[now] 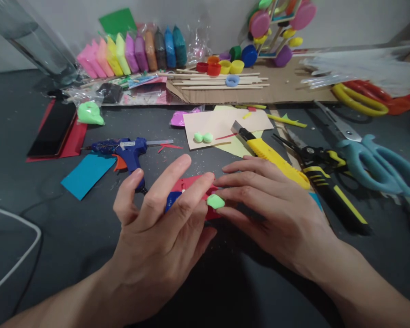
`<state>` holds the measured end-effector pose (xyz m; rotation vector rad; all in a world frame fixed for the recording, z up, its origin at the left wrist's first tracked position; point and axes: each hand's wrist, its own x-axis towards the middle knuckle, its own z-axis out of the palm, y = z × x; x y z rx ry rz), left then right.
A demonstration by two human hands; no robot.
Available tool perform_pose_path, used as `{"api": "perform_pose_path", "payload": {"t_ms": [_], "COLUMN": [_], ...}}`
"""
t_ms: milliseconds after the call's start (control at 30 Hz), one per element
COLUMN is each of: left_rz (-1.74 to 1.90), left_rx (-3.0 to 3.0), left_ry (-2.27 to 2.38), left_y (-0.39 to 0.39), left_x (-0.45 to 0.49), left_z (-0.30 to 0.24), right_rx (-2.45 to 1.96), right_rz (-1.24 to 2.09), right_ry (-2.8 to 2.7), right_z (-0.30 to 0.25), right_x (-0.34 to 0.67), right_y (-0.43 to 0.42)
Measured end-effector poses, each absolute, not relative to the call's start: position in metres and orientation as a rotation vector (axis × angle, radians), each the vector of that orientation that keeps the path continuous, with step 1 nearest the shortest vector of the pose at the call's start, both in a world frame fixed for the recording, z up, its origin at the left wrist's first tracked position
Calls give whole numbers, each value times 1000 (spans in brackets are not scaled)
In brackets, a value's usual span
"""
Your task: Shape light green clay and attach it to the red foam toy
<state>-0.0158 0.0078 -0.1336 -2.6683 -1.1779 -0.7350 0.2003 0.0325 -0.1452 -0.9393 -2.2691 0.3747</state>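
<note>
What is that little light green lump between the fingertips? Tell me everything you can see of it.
The small light green lump of soft clay looks matte and smooth, shaped like a rounded wedge, and is probably modelling clay. It is pressed between a fingertip of the left hand and fingertips of the right hand, both with fingers stretched out. It sits just over a flat red piece on the dark table. Whether it rests on the red piece cannot be told.
</note>
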Motion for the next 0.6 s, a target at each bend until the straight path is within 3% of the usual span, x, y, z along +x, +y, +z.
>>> {"api": "perform_pose_path", "payload": {"t_ms": [600], "left_rz": [-765], "left_rx": [-2657], "left_ry": [-1188], "left_y": [9], "left_x": [-17], "left_z": [-137], "right_rx": [-920], "right_rz": [399], "right_ry": [-2263], "right_z": [-147], "right_x": [199], "right_y": [33]}}
